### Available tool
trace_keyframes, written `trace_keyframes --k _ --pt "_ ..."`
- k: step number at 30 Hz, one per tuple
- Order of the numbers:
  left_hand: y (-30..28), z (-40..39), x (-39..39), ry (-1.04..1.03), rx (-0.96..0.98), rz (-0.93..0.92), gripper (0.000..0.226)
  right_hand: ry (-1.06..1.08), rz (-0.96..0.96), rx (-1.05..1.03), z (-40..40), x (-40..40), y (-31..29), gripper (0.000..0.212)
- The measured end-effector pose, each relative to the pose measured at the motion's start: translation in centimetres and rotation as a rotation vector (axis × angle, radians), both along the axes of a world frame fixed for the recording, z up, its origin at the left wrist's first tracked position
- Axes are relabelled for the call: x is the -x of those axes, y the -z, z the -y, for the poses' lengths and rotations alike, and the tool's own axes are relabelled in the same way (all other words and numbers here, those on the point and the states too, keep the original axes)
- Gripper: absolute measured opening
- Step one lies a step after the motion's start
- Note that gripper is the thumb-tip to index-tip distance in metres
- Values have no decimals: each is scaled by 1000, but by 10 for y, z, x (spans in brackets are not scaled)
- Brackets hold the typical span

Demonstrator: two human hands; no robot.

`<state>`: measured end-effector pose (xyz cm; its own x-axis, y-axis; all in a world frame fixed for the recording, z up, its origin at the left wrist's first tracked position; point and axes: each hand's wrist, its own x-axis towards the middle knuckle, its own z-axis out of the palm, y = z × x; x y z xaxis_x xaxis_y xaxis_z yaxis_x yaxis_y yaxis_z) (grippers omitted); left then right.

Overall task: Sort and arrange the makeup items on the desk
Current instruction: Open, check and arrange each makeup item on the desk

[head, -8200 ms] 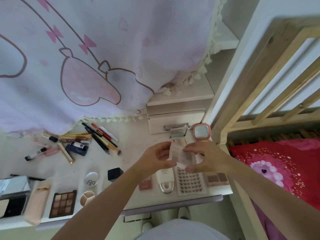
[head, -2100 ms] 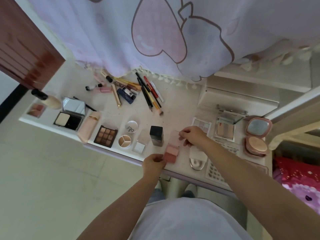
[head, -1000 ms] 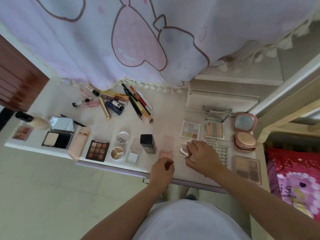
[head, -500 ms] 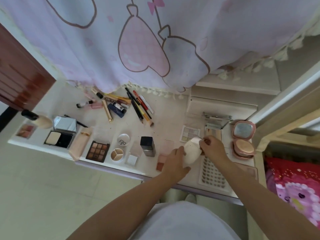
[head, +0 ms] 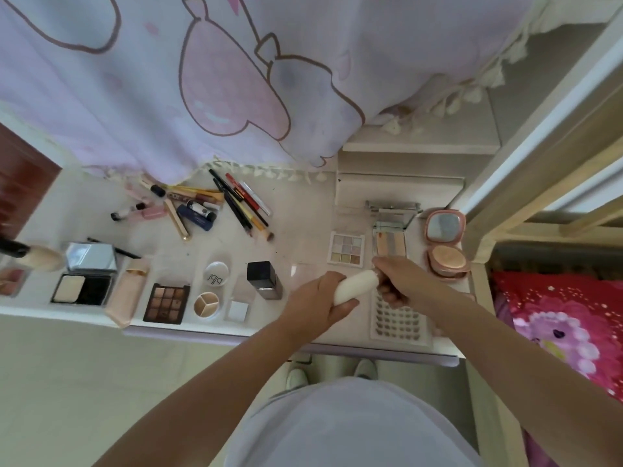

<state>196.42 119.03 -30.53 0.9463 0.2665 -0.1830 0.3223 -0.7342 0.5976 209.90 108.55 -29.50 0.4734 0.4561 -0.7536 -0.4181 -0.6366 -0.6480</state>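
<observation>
Both hands hold a white oblong case (head: 355, 285) above the desk's front edge. My left hand (head: 320, 299) grips its lower end, and my right hand (head: 399, 281) grips the upper end. Just below them lies a false-lash tray (head: 397, 323). Behind them sit a pastel eyeshadow palette (head: 346, 248), a striped palette (head: 390, 244) and an open pink round compact (head: 445, 244). To the left stand a black square bottle (head: 263, 279), a brown eyeshadow palette (head: 166, 303) and a round three-part pot (head: 206, 304). Pencils and lip tubes (head: 215, 207) lie piled at the back.
A pink printed curtain (head: 202, 79) hangs over the back of the desk (head: 303, 210). A white drawer unit (head: 397, 190) stands at the back right. An open powder compact (head: 84, 281) and a beige tube (head: 126, 294) lie far left. A red bed cover (head: 559, 325) is at the right.
My left hand left the pink blush on the desk and joined my right hand on the white case, which both hands have lifted off the desk.
</observation>
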Motion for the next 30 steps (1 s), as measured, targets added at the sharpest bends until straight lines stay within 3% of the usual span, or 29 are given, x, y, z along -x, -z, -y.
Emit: trace_keyframes --k 4,7,10,12,15,19,20,22,23,24,27,30 --pt "-2 -2 1 14 -54 -7 48 -4 -56 -30 4 4 0 36" --pt "3 2 7 -118 114 20 38 -61 -13 -111 7 8 -3 33" --pt "0 7 5 -392 708 69 19 -224 268 -228 13 8 -12 17" --pt "-3 7 1 -589 1130 63 32 -370 468 -305 19 0 -18 26" --pt "-11 5 -3 -783 1435 -17 39 -434 500 -414 25 -12 -22 41" --pt "-11 2 -6 -902 1511 -61 33 -210 251 -574 29 -15 -17 59" --pt "-10 1 -6 -905 1508 -65 33 -155 201 -615 27 -14 -15 50" --pt "-8 1 -5 -902 1509 -74 33 -29 45 -733 26 -14 -8 11" --pt "-6 1 -5 -896 1505 -76 33 34 16 -740 24 -13 -6 26" --pt "-5 2 -4 -886 1492 -79 32 46 -4 -725 23 -12 -4 40" --pt "-3 5 -1 -871 1454 -95 31 -90 106 -524 21 -11 -5 20" --pt "-1 6 1 -892 1474 -106 32 -145 164 -472 24 -13 -7 35"
